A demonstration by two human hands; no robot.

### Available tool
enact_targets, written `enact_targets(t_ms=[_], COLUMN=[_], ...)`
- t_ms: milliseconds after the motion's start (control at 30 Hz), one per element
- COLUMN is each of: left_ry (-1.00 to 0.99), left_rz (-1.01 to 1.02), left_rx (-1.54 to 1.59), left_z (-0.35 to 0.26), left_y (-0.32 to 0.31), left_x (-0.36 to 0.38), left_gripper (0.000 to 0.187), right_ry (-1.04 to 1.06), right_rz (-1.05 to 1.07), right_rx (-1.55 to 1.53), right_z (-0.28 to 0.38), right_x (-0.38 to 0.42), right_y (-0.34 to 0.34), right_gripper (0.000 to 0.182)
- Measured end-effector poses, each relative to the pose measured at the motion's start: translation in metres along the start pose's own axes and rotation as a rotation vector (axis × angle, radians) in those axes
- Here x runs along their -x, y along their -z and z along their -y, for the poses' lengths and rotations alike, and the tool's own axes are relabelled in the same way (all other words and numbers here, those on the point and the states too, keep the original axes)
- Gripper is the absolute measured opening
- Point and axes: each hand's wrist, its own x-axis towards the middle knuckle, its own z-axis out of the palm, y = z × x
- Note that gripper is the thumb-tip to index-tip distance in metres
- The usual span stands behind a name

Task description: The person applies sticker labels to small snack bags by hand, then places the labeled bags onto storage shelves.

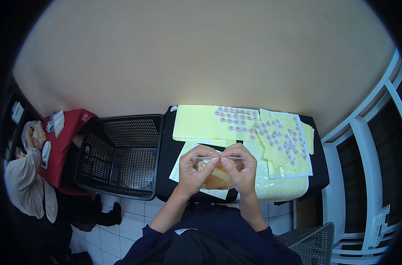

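Note:
A clear plastic bag [218, 180] with yellow-orange contents, which look like bread, hangs between my hands over the near edge of the table. My left hand [194, 170] pinches the bag's top edge on the left, thumb against fingers. On the right, my right hand [241, 171] grips the same edge in a matching pinch. The two thumbs nearly meet at the middle of the edge, which is pulled into a thin straight line. Yellow sticker sheets [276, 137] with small round red-and-white stickers lie behind and to the right of my hands.
Left of the black-covered table [165, 145] stands a black plastic crate [137, 168]. Farther left, a co-worker [26, 176] handles a plastic bag [38, 134] at a red-covered table [68, 128]. A grey basket [313, 243] sits on the floor at lower right, near white metal railings [369, 163].

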Motion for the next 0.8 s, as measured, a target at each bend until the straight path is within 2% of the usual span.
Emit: enact_targets(t_ms=[533,633,700,733,800], left_ry=[-0.039,-0.040,0.024,0.027,0.098], left_rz=[-0.036,-0.026,-0.072,-0.071,-0.032], left_rx=[-0.023,0.001,0.033,0.033,0.037], left_z=[-0.004,-0.002,-0.004,-0.005,-0.005], left_y=[0.004,0.004,0.002,0.002,0.005], left_x=[0.005,0.007,0.009,0.009,0.008], left_gripper=[0.003,0.011,0.024,0.024,0.037], right_ry=[0.056,0.038,0.016,0.015,0.012], right_rz=[-0.011,-0.034,-0.030,-0.014,0.000], right_rx=[0.106,0.110,0.106,0.098,0.091], right_z=[0.003,0.002,0.001,0.001,0.000], right_x=[0.004,0.006,0.008,0.009,0.012], right_y=[-0.011,-0.010,-0.009,-0.008,-0.007], right_gripper=[0.007,0.006,0.006,0.006,0.007])
